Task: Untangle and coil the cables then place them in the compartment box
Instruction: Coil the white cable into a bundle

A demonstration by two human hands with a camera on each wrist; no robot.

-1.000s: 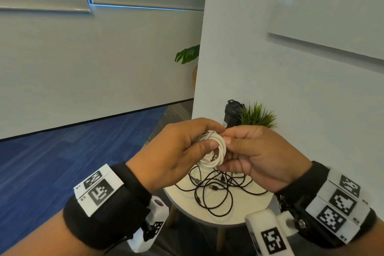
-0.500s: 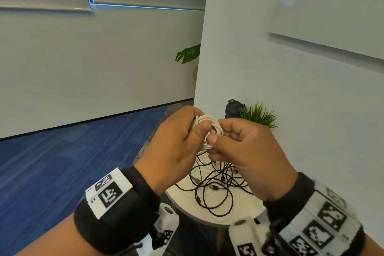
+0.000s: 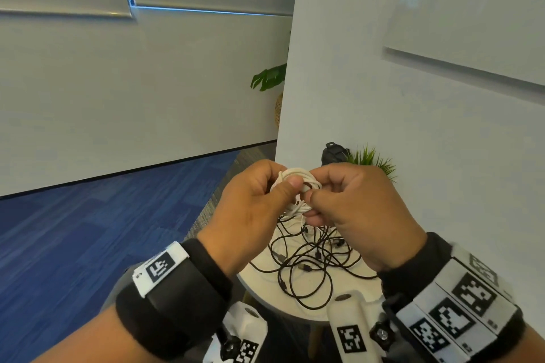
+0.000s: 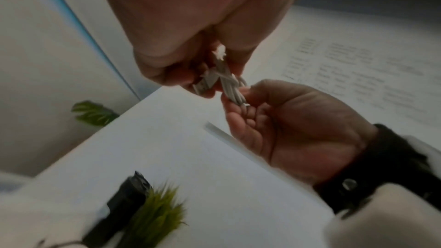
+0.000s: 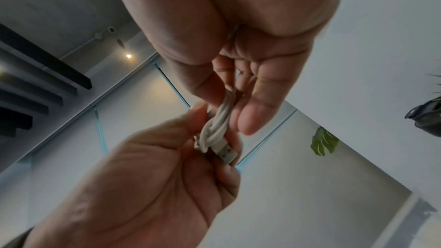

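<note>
A white cable [image 3: 296, 178] wound into a small coil is held up between both hands above the round table. My left hand [image 3: 283, 183] pinches its left side, thumb on the front. My right hand [image 3: 317, 186] pinches the right side with thumb and forefinger. In the wrist views the coil's strands [image 5: 217, 125] look twisted together, and a USB plug [image 5: 225, 153] sticks out by the left hand's fingers [image 5: 229, 174]. A tangle of black cables [image 3: 309, 265] lies on the table below. No compartment box is in view.
The small round white table [image 3: 259, 289] stands against a white partition wall [image 3: 383, 112]. A black object [image 3: 333, 153] and a small green plant [image 3: 371, 159] sit at the table's back. Blue carpet [image 3: 88, 230] spreads to the left.
Both hands have lifted the white coil a little higher and closed in on it. The right thumb and forefinger now pinch its right edge.
</note>
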